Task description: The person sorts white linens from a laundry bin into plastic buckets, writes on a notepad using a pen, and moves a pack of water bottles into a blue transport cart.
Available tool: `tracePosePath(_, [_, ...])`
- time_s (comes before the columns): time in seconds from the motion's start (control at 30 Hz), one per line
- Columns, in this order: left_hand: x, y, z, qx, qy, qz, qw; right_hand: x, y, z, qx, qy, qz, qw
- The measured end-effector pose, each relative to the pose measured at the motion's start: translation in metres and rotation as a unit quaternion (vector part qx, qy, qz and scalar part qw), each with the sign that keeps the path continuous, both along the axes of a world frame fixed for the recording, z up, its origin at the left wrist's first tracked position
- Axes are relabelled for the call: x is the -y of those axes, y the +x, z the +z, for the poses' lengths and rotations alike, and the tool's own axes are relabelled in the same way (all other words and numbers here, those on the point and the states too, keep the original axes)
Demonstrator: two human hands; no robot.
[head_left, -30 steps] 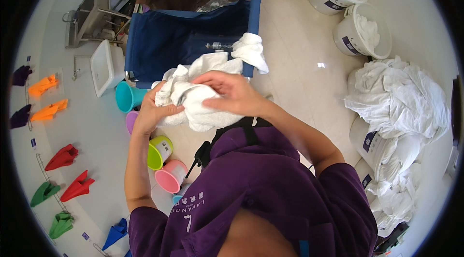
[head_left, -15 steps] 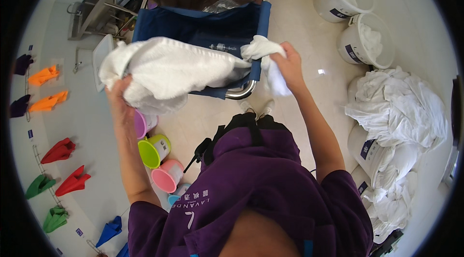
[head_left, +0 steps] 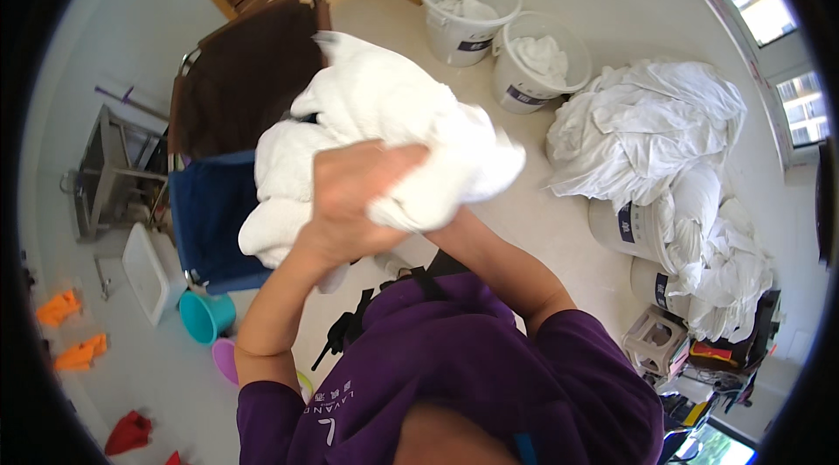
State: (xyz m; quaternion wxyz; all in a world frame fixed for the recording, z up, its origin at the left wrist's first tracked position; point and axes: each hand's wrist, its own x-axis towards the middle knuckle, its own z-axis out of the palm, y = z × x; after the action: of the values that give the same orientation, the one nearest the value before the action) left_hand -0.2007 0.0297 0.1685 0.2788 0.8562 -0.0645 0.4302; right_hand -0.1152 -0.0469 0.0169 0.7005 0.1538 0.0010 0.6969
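A bunched white towel [head_left: 384, 89] hangs in the air before me, with folds spreading to both sides. My left hand [head_left: 350, 198], blurred a little by motion, is closed on its near side. My right forearm [head_left: 494, 260] reaches up beneath the cloth, and the towel hides that hand and its fingers. Left of the towel stands a linen cart with a blue fabric section [head_left: 205, 220] and a brown one [head_left: 249, 80]. The towel overlaps the cart's right side from my viewpoint.
Two white buckets [head_left: 454, 44] [head_left: 516, 96] holding white cloth stand at the far right. Nearer, white linen [head_left: 647, 128] heaps over more buckets. A white basin [head_left: 149, 273], a teal pail [head_left: 208, 316] and a beige plastic stool [head_left: 654, 338] are also around.
My view has turned right, so the cart now sits further left. The towel, earlier stretched between both hands above the cart, is now bunched together, with my hands closer to each other.
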Motion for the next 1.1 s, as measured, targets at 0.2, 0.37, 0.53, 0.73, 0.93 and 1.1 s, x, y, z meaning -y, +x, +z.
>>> tracePosePath(0.2, [0.042,0.095,-0.014,-0.061,0.023,-0.042,0.997,0.102,0.171,-0.078,0.142,-0.392,-0.167,0.893])
tracePosePath(0.37, [0.058,0.171,-0.008,-0.074,0.029,-0.050,0.996,0.180,0.378,-0.037,0.256,-0.494,-0.328,0.763])
tracePosePath(0.53, [0.050,0.192,-0.059,-0.144,-0.075,0.033,0.986,0.150,0.571,0.028,0.320,-0.486,-0.410,0.702])
tracePosePath(0.73, [0.024,0.117,-0.132,-0.264,-0.196,0.206,0.922,0.051,0.684,-0.058,0.297,-0.589,-0.347,0.666])
tracePosePath(0.93, [-0.010,0.008,-0.176,-0.266,-0.224,0.393,0.851,-0.010,0.537,-0.265,0.619,-0.465,0.062,0.630])
tracePosePath(1.1, [-0.068,-0.075,-0.224,-0.224,-0.341,0.491,0.770,-0.103,0.252,-0.222,0.840,-0.154,0.004,0.521])
